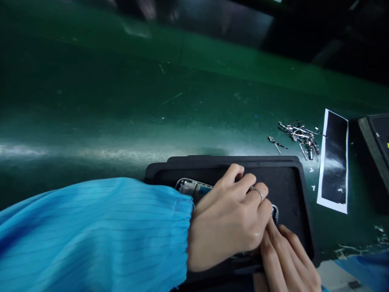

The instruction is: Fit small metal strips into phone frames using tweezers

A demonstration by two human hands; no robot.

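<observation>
A phone frame (pixel 185 184) with a silver rim lies tilted in a black tray (pixel 291 202). Its left corner and a bit of its right end show; the middle is under my hands. My left hand (pixel 231 215), with a ring on one finger and a blue striped sleeve, reaches across the frame with its fingers curled down over it. Close against it at the frame's right end is my right hand (pixel 285 259), its fingers pressed together and their tips partly hidden. Any small part between the fingertips is out of sight.
Beyond the tray, small metal-and-black flex parts (pixel 300 136) lie in a pile on the green mat (pixel 121 101). Right of them is a black sheet with a white border (pixel 334 162). A dark box-like object (pixel 378 138) stands at the right edge. White scraps (pixel 313 187) lie about.
</observation>
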